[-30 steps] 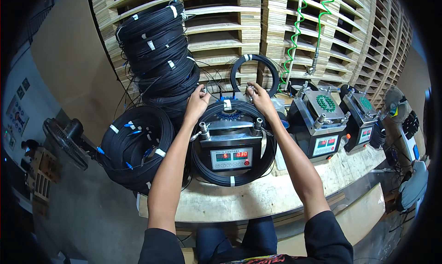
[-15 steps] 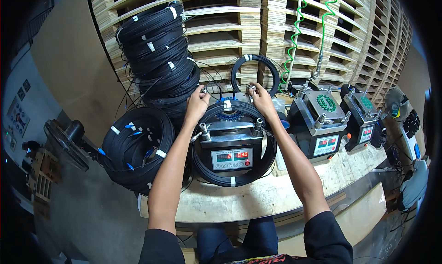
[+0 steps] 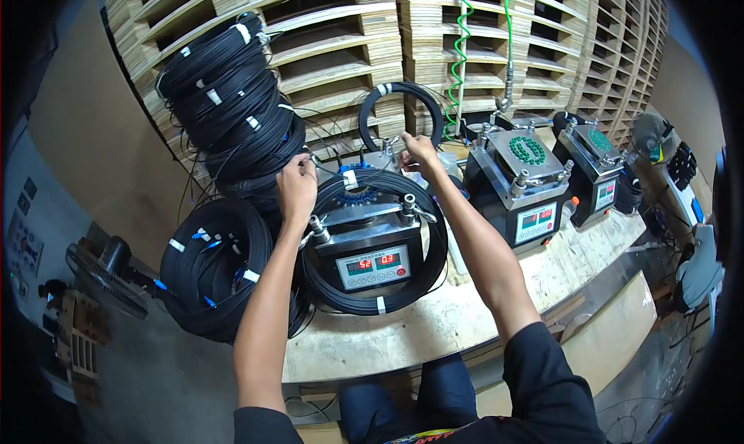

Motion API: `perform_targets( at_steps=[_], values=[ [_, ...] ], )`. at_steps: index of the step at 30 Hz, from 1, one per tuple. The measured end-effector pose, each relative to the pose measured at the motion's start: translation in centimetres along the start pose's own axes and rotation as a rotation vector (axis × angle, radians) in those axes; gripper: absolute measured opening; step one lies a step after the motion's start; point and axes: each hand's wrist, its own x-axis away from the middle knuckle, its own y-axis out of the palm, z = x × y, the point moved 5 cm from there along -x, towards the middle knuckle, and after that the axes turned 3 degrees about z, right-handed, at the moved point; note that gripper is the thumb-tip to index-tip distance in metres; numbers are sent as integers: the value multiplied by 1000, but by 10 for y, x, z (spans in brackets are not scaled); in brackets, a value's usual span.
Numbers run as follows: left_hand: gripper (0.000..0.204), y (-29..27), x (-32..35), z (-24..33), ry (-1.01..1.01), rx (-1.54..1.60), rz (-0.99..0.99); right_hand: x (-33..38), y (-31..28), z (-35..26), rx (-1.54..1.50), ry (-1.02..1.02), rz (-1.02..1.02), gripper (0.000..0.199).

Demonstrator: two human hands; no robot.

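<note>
A coil of black cable (image 3: 380, 305) hangs round the front of a metal polishing machine (image 3: 364, 249) with a lit display panel. Beyond its left clamp post, my left hand (image 3: 297, 187) is closed, fingertips pinched beside thin black cable; what they hold is too small to make out. My right hand (image 3: 421, 151) is behind the machine on the right, thumb and fingers pinched together at the foot of an upright black cable coil (image 3: 439, 112). What lies in that pinch is also unclear. Blue cable connectors (image 3: 355, 166) sit between the hands.
A tall stack of black cable coils (image 3: 232, 107) stands left, above a coil with blue connectors (image 3: 209, 301). Two similar machines (image 3: 527, 184) with green-dotted tops stand right. Wooden pallets (image 3: 325, 49) rise behind; green spiral hoses (image 3: 463, 56) hang down. A fan (image 3: 101, 277) is at far left.
The whole view has shifted, so the bench appears farther left. My right hand has moved away from the left hand, widening the gap. The red figures on the near machine's display have changed.
</note>
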Motion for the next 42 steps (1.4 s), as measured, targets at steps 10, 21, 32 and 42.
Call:
perform_targets(
  at_steps=[10,21,32,42],
  values=[
    [28,0,3,2,52,-5,0,-48,20,18,-176,-61,-33,29],
    [24,-4,5,3,44,23,13,-37,9,13,-199,-238,48,28],
    [25,-4,3,-3,110,27,-2,6,20,-40,456,-557,307,61],
    [22,2,5,13,48,71,-18,-1,50,-32,260,-851,-221,35]
  ],
)
